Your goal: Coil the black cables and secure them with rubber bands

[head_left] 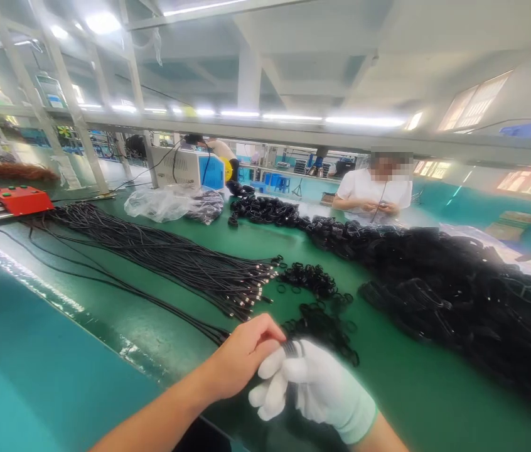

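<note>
My left hand (pixel 245 353), bare, is closed, its fingertips pinched against a bundle of black cable (pixel 290 349). My right hand (pixel 324 390), in a white glove, is wrapped round the same bundle, and the two hands meet. Part of the cable is hidden by the gloved fingers. Just beyond the hands lie a heap of small black rings (pixel 310 279) and a second, blurred pile of black rings (pixel 322 329). Left of them, a long bundle of straight black cables (pixel 152 248) points its metal-tipped ends toward the rings.
A large heap of coiled black cables (pixel 454 282) covers the right of the green table (pixel 256 235). At the left stands a red box with buttons (pixel 23 199). A clear plastic bag (pixel 164 204) lies near a white-and-blue machine (pixel 190 168). A person (pixel 350 188) works opposite.
</note>
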`<act>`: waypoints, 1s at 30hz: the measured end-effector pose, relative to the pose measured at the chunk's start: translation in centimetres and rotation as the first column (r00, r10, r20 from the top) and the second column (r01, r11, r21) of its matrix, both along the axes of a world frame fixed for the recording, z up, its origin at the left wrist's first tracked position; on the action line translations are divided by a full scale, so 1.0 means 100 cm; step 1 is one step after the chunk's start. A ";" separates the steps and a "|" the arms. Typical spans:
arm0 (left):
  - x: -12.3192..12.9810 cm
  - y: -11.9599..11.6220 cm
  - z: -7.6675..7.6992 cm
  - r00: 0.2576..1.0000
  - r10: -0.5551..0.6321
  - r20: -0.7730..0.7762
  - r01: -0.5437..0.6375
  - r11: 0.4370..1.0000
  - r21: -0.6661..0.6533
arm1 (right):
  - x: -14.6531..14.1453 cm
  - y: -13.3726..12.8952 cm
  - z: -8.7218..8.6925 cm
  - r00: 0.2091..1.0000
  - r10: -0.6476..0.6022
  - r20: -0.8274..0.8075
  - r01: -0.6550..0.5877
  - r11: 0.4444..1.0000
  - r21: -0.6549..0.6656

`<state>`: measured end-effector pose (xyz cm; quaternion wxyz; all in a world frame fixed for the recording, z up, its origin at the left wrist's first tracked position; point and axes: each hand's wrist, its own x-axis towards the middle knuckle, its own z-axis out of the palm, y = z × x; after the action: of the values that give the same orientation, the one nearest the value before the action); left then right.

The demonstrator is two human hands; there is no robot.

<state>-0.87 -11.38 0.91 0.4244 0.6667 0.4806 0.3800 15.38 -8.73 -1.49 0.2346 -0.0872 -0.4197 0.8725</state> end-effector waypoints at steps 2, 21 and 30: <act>-0.001 -0.003 -0.002 1.000 -0.015 0.001 0.015 1.000 -0.004 | 0.001 0.001 0.004 0.999 0.033 0.030 -0.035 0.997 0.070; 0.016 -0.023 -0.026 0.994 0.112 0.001 -0.100 0.886 0.452 | 0.006 -0.011 0.039 0.977 0.149 0.152 -0.184 0.949 0.257; 0.011 -0.032 0.013 0.984 -0.073 -0.164 0.142 0.874 0.465 | 0.012 -0.018 0.057 0.918 0.125 0.376 -0.244 0.925 0.289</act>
<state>0.20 -14.55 2.25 0.2333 0.8013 0.3639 0.4136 16.59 -10.56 4.23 0.0826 -0.1603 -0.6014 0.7784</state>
